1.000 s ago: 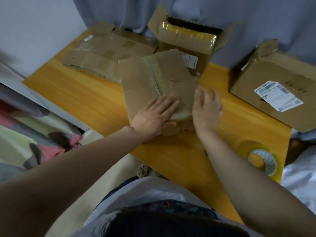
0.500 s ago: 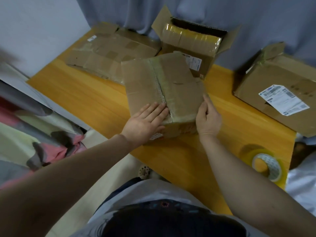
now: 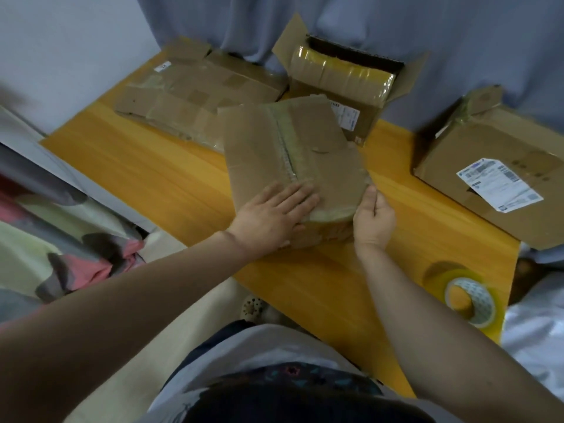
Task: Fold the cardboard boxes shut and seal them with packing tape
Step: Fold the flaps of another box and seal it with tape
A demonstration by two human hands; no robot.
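Observation:
A small cardboard box (image 3: 268, 154) with closed top flaps and old tape along its seam stands at the middle of the wooden table (image 3: 158, 172). My left hand (image 3: 274, 215) lies flat on the near end of its top, fingers straight. My right hand (image 3: 374, 218) holds the box's near right corner, fingers curled against its side. A roll of clear packing tape (image 3: 470, 297) lies on the table's near right corner, apart from both hands.
A flattened box (image 3: 195, 99) lies at the back left. An open box (image 3: 351, 77) with taped flaps stands behind the middle one. A larger box (image 3: 500, 175) with a shipping label sits at the right. Grey curtain behind; bedding at the left.
My right hand has slid from the box's top down to its near right corner. My left hand has stayed flat on the top, shifting slightly.

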